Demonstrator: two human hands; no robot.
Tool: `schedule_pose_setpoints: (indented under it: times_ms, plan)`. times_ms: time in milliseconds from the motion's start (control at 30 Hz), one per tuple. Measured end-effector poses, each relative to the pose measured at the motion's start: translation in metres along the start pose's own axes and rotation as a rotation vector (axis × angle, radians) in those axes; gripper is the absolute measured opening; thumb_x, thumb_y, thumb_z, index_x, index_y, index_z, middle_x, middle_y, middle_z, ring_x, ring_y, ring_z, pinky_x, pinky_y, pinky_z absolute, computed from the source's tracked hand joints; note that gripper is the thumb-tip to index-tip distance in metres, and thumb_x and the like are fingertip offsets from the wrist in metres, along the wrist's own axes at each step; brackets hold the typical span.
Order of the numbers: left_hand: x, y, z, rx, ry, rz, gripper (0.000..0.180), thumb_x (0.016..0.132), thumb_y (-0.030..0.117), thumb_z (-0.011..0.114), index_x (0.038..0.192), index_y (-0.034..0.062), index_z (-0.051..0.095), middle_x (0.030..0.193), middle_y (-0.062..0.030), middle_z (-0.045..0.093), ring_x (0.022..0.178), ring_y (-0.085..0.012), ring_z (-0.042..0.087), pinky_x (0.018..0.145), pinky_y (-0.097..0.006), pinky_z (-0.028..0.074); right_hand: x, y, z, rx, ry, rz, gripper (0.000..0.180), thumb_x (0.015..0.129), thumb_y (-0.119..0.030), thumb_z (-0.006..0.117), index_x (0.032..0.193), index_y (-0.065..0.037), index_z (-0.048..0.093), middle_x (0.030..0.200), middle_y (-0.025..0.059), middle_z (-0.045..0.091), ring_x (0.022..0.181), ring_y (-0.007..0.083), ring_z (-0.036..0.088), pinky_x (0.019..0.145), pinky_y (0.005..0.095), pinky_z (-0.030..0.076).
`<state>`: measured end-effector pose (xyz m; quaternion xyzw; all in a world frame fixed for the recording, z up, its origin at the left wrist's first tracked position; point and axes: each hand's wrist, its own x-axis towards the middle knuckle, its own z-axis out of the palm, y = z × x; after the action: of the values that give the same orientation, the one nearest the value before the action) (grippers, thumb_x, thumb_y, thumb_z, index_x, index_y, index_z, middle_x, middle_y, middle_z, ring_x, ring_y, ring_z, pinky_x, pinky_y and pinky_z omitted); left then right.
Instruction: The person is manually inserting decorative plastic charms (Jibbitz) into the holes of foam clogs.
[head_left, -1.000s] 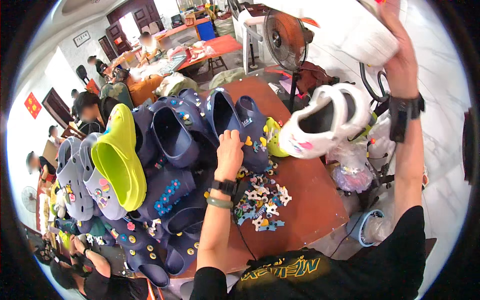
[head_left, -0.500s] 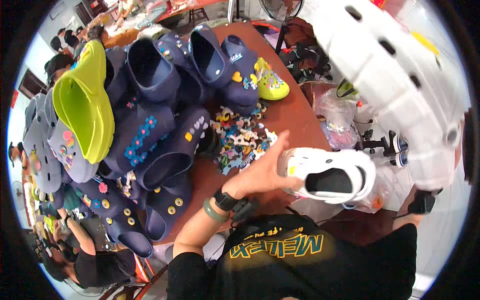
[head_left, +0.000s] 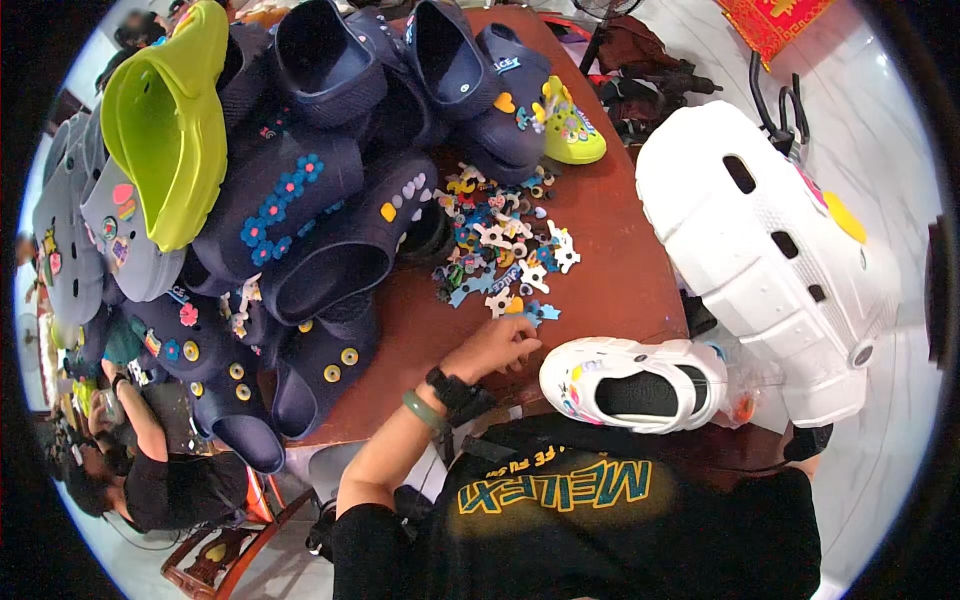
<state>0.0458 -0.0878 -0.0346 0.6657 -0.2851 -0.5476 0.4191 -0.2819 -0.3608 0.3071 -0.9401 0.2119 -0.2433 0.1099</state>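
My left hand (head_left: 497,345) is by the near edge of a heap of small shoe charms (head_left: 500,240). Its fingers are curled in; whatever they may hold is hidden. A black strap and a green bangle circle that wrist. Right of this hand, a white clog (head_left: 640,385) with colourful charms at its toe lies with its opening up. Another white clog (head_left: 765,235) looms large and raised at the right, yellow and pink charms on its side. Below its end shows the black strap (head_left: 808,440) of my right wrist; my right hand is hidden behind this clog, holding it.
Navy clogs (head_left: 280,215), many with charms, are piled on the brown table (head_left: 620,240) at the left. Grey clogs (head_left: 75,220) and a lime clog (head_left: 165,130) join them; another lime clog (head_left: 573,125) stands farther back. A person (head_left: 155,485) sits at the lower left.
My left hand has let go of the lying white clog and moved left beside the charms. The raised white clog has shifted lower and looks smaller. The view has shifted too.
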Motion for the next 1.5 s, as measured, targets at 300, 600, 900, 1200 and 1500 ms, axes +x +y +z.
schedule_pose_setpoints:
  times_ms: [300, 600, 900, 1200, 1500]
  plan:
    - [0.072, 0.029, -0.043, 0.128, 0.229, 0.264, 0.028, 0.088, 0.021, 0.061, 0.106, -0.0009, 0.063, 0.082, -0.0021, 0.065, 0.071, -0.01, 0.061, 0.063, -0.024, 0.049, -0.062, 0.046, -0.044, -0.041, -0.094, 0.113, 0.046, 0.095, -0.023, 0.047, 0.131, 0.006, 0.043, 0.132, 0.0195, 0.048, 0.122, 0.0281, 0.047, 0.103, 0.0374, 0.036]
    - [0.026, 0.084, 0.052, 0.112, 0.003, 0.808, 0.088, 0.051, 0.041, 0.085, 0.123, 0.0027, 0.051, 0.116, -0.0191, 0.056, 0.109, -0.0345, 0.053, 0.095, -0.041, 0.042, -0.043, 0.121, 0.01, 0.104, -0.206, 0.024, 0.044, 0.094, -0.022, 0.049, 0.128, 0.005, 0.045, 0.13, 0.0194, 0.049, 0.12, 0.0286, 0.048, 0.101, 0.038, 0.037]
    - [0.036, 0.053, 0.116, 0.648, 0.17, 0.545, 0.1, 0.05, 0.039, 0.082, 0.133, 0.0086, 0.036, 0.12, -0.0192, 0.047, 0.109, -0.0398, 0.048, 0.079, -0.053, 0.042, 0.1, 0.121, 0.272, 0.593, -0.223, -0.405, 0.041, 0.093, -0.021, 0.052, 0.126, 0.004, 0.048, 0.128, 0.0192, 0.05, 0.118, 0.0292, 0.048, 0.1, 0.0385, 0.038]
    - [0.032, 0.048, 0.086, 0.683, 0.062, 0.579, 0.051, 0.054, 0.022, 0.073, 0.099, 0.0075, 0.053, 0.103, -0.0113, 0.055, 0.097, -0.033, 0.052, 0.084, -0.049, 0.038, 0.107, 0.148, 0.313, 0.588, -0.218, -0.371, 0.039, 0.092, -0.02, 0.054, 0.124, 0.003, 0.05, 0.127, 0.0191, 0.051, 0.117, 0.0298, 0.049, 0.098, 0.0391, 0.04]
    - [0.003, 0.06, 0.062, 0.963, 0.323, 0.726, 0.046, 0.069, 0.028, 0.066, 0.109, 0.0092, 0.053, 0.106, -0.0123, 0.054, 0.106, -0.0338, 0.047, 0.085, -0.053, 0.035, 0.094, 0.158, 0.351, 0.546, -0.191, -0.258, 0.037, 0.091, -0.019, 0.057, 0.121, 0.002, 0.052, 0.125, 0.019, 0.052, 0.115, 0.0303, 0.049, 0.097, 0.0396, 0.041]
